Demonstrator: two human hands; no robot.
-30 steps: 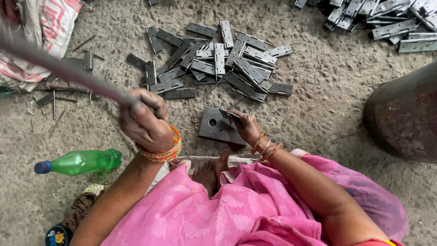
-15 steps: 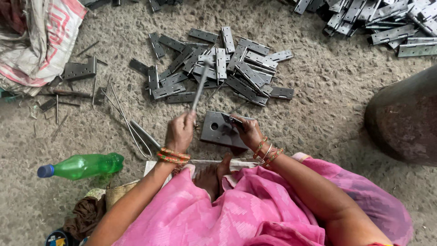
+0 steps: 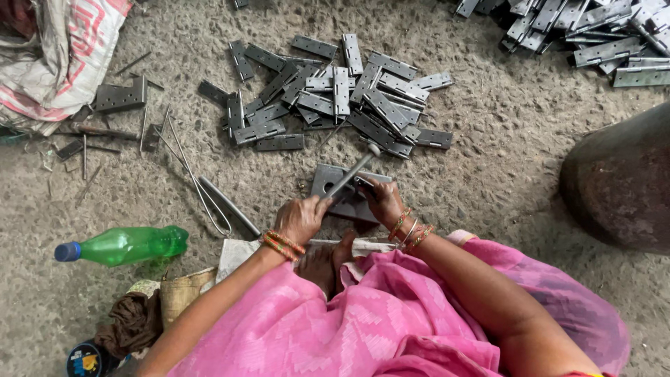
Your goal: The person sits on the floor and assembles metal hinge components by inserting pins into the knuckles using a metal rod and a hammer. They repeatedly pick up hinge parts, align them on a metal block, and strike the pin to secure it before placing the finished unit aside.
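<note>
Left hand: our left hand (image 3: 301,218) is closed in a fist round the handle of a slim hammer (image 3: 352,172), whose head points up and away from us, over the block.

Right hand: our right hand (image 3: 382,201) is curled, its fingertips pinching a small metal piece (image 3: 363,186) down on the block; we cannot tell exactly what shape the piece has under the fingers.

Block: the dark metal block (image 3: 331,180) lies on the floor directly ahead of both hands, touching the right one and just beyond the left.

Step in hand: we judge this to be the hammering step, the piece steadied by one hand while the other works the hammer on it.

Next move calls for: a blow landing squarely on the piece, clear of the fingertips holding it, and a firm hold so it does not skip off the block.

Beyond the hands: a heap of grey hinges (image 3: 335,94) is spread on the floor just past the block.

Left of the left hand: thin metal rods (image 3: 195,181) and, nearer us, a green bottle (image 3: 129,244) on its side.
</note>
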